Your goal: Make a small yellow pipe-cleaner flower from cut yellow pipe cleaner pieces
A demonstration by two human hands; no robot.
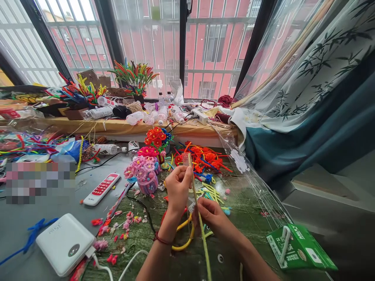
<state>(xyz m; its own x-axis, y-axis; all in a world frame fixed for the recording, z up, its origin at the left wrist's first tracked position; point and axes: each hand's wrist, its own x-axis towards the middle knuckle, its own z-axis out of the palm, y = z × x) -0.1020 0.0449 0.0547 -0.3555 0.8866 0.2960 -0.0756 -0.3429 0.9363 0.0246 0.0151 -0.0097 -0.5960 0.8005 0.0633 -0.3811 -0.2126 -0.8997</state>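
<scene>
Left hand (177,187) and right hand (213,215) are pinching an upright yellow-green stem (204,246) above the surface (252,234), fingers closed on it. It is apparently still lacking a bloom; finished flower pots (145,176) are standing behind.

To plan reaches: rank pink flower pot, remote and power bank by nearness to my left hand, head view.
1. Pink flower pot, just left of the left hand.
2. Red-and-white remote, farther left.
3. White power bank, lower left, farthest.
</scene>
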